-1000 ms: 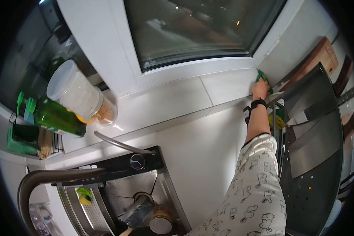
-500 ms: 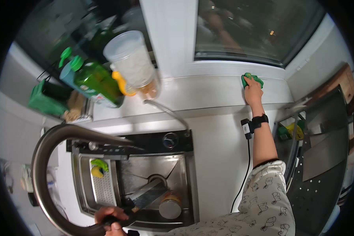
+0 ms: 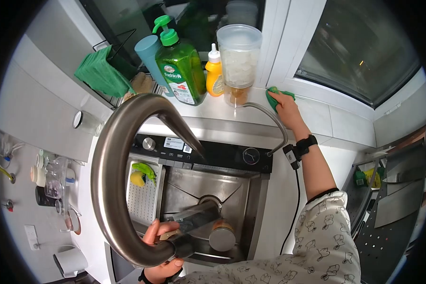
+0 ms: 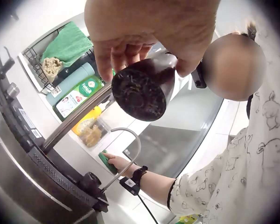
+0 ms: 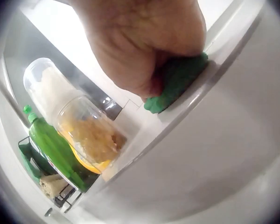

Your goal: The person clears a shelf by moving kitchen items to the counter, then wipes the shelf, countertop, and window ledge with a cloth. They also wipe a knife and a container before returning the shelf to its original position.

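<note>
My right hand (image 3: 288,111) holds a green cloth (image 3: 273,98) down on the white window sill, just right of a clear container (image 3: 241,59). In the right wrist view the cloth (image 5: 177,81) is bunched under the thumb and palm, at the sill's edge. My left hand (image 3: 163,270) is at the end of the curved metal faucet (image 3: 110,189), over the sink's front. The left wrist view shows its fingers and thumb gripping the dark faucet head (image 4: 140,88), whose round face is turned to the camera. The faucet partly hides this hand in the head view.
Left along the sill stand a yellow bottle (image 3: 214,75), a green soap bottle (image 3: 180,71) and a blue bottle (image 3: 151,57). A cleaver (image 3: 194,215) and a jar (image 3: 222,236) lie in the sink. A thin spout (image 3: 274,118) rises near my right forearm; a knife rack (image 3: 388,222) stands right.
My right hand has wiped the cloth leftward along the sill, from the right corner to beside the clear container. My left hand has come into view at the faucet. The head view has turned left.
</note>
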{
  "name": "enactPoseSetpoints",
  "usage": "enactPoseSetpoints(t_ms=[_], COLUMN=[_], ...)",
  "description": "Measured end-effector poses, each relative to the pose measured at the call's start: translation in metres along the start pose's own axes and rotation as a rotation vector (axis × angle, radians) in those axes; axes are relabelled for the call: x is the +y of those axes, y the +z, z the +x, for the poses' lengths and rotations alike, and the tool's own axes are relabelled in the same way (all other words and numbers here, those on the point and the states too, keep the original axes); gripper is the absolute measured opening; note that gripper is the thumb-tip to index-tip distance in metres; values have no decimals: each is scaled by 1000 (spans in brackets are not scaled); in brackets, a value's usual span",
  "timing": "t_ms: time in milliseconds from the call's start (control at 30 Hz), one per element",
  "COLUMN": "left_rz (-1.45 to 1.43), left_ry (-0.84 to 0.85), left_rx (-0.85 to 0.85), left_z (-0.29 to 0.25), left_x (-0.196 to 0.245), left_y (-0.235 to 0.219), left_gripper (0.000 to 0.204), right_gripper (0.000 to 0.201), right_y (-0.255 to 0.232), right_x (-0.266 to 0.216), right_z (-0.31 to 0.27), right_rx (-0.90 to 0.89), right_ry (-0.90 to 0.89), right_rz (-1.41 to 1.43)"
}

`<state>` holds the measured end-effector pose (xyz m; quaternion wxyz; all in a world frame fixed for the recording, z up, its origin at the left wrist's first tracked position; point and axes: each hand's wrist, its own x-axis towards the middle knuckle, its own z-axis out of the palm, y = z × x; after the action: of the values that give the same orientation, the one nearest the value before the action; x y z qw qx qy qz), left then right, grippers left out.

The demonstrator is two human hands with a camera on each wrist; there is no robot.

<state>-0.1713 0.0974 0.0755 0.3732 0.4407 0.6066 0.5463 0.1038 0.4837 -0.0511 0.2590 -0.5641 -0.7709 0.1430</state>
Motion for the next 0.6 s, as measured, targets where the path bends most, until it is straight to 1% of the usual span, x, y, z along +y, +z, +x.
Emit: enactPoseSetpoints(t_ms=[67, 100, 167, 233, 300, 367, 433, 467, 533, 567, 600], left_rz=[-16, 32, 76, 128, 137, 141, 176, 173, 163, 213, 120], left_ry=[75, 99, 129, 148, 165, 183, 194, 190, 280, 237, 202], left_rx=[-96, -107, -92, -95, -22, 20, 69, 58, 110, 144, 188], left_z=[1, 1, 2, -1, -1, 1, 4, 6, 14, 17, 19], left_x=[-5, -6, -4, 3, 8, 3, 3, 1, -6, -8, -10], left_y=[-5, -8, -8, -8, -5, -3, 4, 8, 9, 8, 6], left_gripper=[97, 96, 95, 95, 94, 92, 88, 88, 86, 87, 87], right_gripper=[46, 46, 46, 44, 42, 35, 34, 33, 33, 32, 31], right_y=[-2, 6, 34, 42, 37, 28, 6, -1, -5, -8, -13], right_x=[-9, -9, -8, -12, -17, -19, -28, -29, -10, 9, 26], right_z=[6, 12, 28, 32, 29, 16, -3, -14, -26, -31, -37], right_rx=[-88, -88, -115, -113, -88, -106, -115, -141, -145, -189, -233], right_ry=[-76, -77, -204, -161, -112, -189, -182, -199, -189, -239, -287], right_rz=[78, 76, 84, 83, 65, 88, 88, 100, 141, 145, 152])
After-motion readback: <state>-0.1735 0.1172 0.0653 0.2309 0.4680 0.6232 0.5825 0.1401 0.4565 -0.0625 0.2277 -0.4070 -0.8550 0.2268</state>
